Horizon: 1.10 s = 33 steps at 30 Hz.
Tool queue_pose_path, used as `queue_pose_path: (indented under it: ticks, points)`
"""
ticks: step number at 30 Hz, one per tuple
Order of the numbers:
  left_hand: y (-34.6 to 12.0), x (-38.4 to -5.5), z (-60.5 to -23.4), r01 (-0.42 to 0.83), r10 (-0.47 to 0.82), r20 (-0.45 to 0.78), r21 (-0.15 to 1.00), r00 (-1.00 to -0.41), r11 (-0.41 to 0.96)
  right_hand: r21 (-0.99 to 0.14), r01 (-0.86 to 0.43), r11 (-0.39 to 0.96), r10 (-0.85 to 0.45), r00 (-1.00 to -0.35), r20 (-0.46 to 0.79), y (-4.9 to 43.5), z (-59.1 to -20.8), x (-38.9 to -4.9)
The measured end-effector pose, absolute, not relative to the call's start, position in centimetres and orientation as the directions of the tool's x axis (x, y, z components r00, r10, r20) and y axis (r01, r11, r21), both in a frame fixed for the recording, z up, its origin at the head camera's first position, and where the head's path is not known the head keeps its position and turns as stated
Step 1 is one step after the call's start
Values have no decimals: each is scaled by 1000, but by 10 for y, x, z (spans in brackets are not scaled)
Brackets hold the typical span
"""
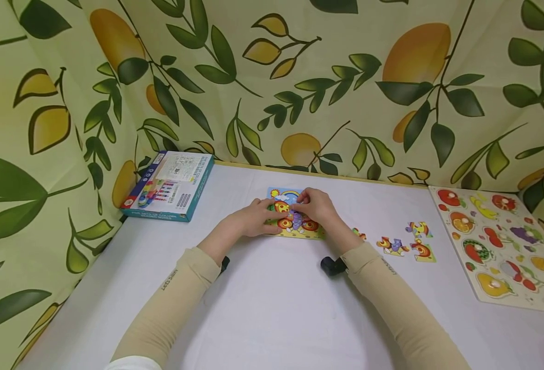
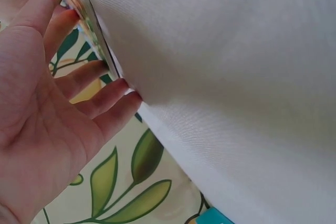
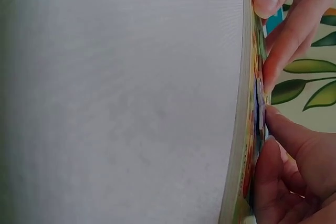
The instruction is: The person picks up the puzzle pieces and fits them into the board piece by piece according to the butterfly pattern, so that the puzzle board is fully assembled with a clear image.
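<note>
A colourful jigsaw puzzle (image 1: 296,232) with a butterfly, a sun and a rainbow lies flat on the white table. My left hand (image 1: 257,218) rests on its left side, fingers spread and fairly straight. In the left wrist view several fingertips of that hand (image 2: 58,98) touch the edge of the board. At the puzzle's upper middle, my right hand (image 1: 318,205) pinches a small purplish puzzle piece (image 3: 260,109) between thumb and finger. The right wrist view shows that piece standing slightly above the board's surface, with a left fingertip close by.
Several loose puzzle pieces (image 1: 394,246) lie to the right of my right hand. Farther right is a wooden fruit board (image 1: 514,300). A flat box (image 1: 170,198) lies at the back left. A leaf-patterned curtain (image 1: 327,113) hangs behind the table.
</note>
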<state>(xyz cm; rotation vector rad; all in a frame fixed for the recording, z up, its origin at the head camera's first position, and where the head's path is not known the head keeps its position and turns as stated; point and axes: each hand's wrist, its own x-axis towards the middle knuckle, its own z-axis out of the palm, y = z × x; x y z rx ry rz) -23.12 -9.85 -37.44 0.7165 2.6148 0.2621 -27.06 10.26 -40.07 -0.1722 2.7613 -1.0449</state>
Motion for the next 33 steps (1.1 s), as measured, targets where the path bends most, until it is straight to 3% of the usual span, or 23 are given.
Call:
queue_pose_path:
  ticks: [13, 26, 33]
  points:
    - [-99, -232, -376, 449, 526, -335, 283, -782, 847, -704, 23, 710, -144, -974, -177, 107, -401, -278]
    - [-99, -230, -374, 452, 526, -333, 279, -782, 848, -674, -6, 739, -176, -967, -185, 112, -400, -284]
    - [-99, -232, -376, 458, 530, -332, 274, -780, 846, -725, 41, 687, -182, -957, -226, 117, -401, -285]
